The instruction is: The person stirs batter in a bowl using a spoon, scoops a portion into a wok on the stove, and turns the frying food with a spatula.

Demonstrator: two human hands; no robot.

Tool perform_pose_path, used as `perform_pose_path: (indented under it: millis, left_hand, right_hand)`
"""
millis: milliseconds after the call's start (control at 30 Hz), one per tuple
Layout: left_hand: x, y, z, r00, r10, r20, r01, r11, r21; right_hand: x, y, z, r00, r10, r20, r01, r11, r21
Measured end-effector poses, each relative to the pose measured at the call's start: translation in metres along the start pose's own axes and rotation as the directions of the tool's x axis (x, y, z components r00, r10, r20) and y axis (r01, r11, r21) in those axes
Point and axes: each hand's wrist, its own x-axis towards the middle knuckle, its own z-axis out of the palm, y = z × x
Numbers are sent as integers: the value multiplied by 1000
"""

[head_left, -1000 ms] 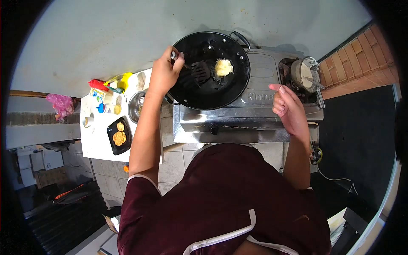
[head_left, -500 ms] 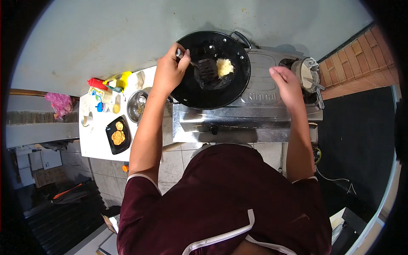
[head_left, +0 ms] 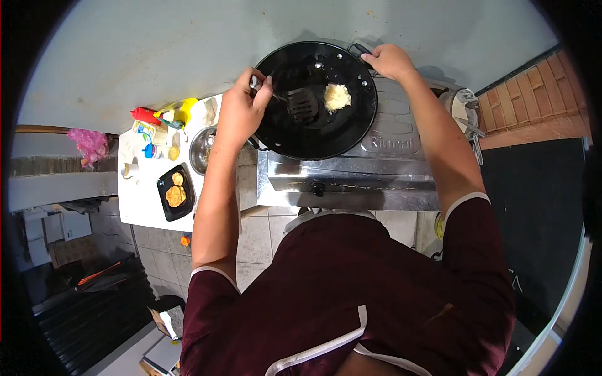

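Note:
A black wok [head_left: 301,141] stands on the steel gas stove, with a pale yellow patty [head_left: 337,97] lying in it right of centre. My left hand [head_left: 243,103] is closed round the handle of a slotted spatula [head_left: 303,104]; the dark blade rests low in the wok, left of the patty and apart from it. At the wok's upper right, my right hand [head_left: 390,61] grips the black side handle [head_left: 362,49]. The fingertips of that hand are partly hidden behind its back.
Left of the stove, a white table [head_left: 141,210] holds a black plate [head_left: 166,213] with browned patties, a metal bowl [head_left: 199,150] and several bottles. A pot [head_left: 463,103] with utensils stands on the stove's right side. A grey wall [head_left: 157,56] rises behind.
My right hand has moved up and left from above the stove's right side and taken hold of the wok's handle. My left hand still holds the spatula, nearly in the same place.

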Motion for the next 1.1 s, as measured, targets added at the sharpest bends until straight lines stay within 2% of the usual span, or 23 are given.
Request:
perform_pose_path:
  millis: [133, 300, 400, 467, 633, 733, 833, 900, 1033, 1100]
  left_hand:
    - [-1, 2, -3, 999, -34, -4, 34, 999, -24]
    - [0, 5, -4, 997, -78, 0, 78, 997, -21]
    - [3, 3, -1, 997, -78, 23, 78, 997, 9]
    - [5, -3, 3, 1000, -13, 24, 14, 1000, -27]
    - [8, -1, 5, 998, -23, 51, 22, 999, 36]
    - [11, -1, 7, 998, -3, 61, -1, 998, 57]
    - [14, -4, 8, 997, 9, 75, -14, 997, 76]
    - [16, -6, 9, 996, 26, 82, -33, 996, 87]
    - [19, -8, 14, 994, 57, 98, -65, 995, 76]
    - [21, -10, 19, 991, 83, 108, -90, 994, 61]
  right_hand:
    - [5, 3, 2, 999, -49, -21, 48, 999, -11]
    - [-1, -1, -7, 997, -46, 69, 56, 986, -155]
    - [-8, 3, -8, 999, -29, 30, 33, 990, -134]
    - [-11, 9, -9, 999, -19, 26, 22, 991, -131]
    - [-24, 9, -13, 1000, 13, 4, -12, 996, -88]
    - [-30, 8, -13, 994, 103, 34, -103, 995, -5]
    - [-39, 3, -15, 989, 146, -11, -146, 989, -13]
    - [-47, -1, -19, 978, 145, -153, -136, 988, 70]
    - [-64, -8, -24, 962, 128, -241, -113, 991, 77]
    - [-67, -6, -19, 965, 53, -256, -58, 998, -10]
